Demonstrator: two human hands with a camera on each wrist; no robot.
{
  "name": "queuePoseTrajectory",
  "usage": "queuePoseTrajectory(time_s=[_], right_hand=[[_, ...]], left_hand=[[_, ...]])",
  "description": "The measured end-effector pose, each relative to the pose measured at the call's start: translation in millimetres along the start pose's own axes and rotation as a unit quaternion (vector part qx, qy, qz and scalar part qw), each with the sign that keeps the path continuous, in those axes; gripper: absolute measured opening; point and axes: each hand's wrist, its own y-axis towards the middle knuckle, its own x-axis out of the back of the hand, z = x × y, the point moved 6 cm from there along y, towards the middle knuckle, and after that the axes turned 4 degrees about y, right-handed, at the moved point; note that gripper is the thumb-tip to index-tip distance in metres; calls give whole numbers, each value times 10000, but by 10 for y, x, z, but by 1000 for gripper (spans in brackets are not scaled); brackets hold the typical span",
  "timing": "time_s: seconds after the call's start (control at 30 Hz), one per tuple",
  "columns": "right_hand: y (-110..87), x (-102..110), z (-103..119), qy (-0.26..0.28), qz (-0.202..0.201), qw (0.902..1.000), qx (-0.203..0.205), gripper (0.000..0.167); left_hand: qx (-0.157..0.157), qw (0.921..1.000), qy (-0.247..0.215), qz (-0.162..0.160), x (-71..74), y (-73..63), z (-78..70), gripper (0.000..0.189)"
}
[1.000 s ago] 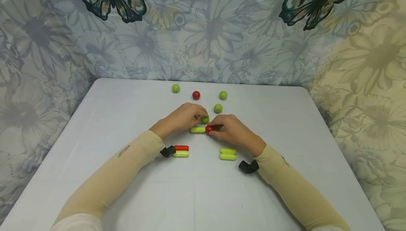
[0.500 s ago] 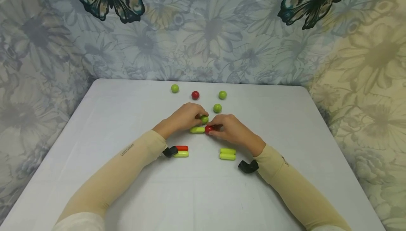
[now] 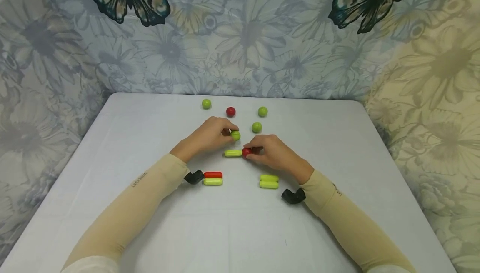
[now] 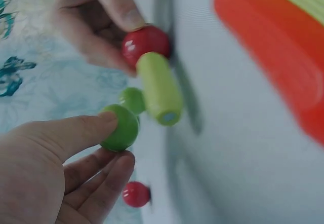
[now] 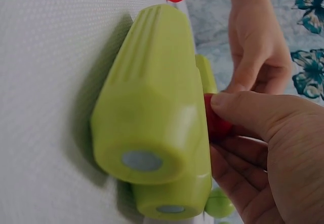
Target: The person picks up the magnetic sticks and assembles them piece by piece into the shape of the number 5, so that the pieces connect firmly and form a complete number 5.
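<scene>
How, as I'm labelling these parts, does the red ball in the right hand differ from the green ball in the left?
The red ball is deep crimson, the green ball lime. The red ball meets one end of a yellow-green rod; the green ball is apart from it. Both are round, glossy and pinched, by right hand and left hand respectively.

Left hand [image 3: 212,133] and its green ball [image 3: 236,135] now farther from right hand [image 3: 273,153].
</scene>
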Motion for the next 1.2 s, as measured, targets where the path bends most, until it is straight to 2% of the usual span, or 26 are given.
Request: queuePoseTrajectory(time_s=[0.2, 0.33, 0.57, 0.9, 1.2], right_hand=[[-13, 22, -26, -10, 5, 10000, -33, 30], [-2, 25, -40, -112, -33, 9999, -102, 29], [4, 26, -57, -108, -80, 9998, -171, 29], [-13, 49, -99, 4, -199, 9995, -228, 29], [-15, 38, -108, 71, -192, 9994, -293, 29]], left_hand=[[9, 9988, -403, -294, 178, -108, -4, 32], [62, 9976, -594, -348, 233, -202, 13, 32], [141, 9957, -783, -482, 234, -336, 78, 31], [192, 9944, -917, -498, 212, -466, 165, 34], [218, 9944, -986, -317, 204, -528, 239, 32]])
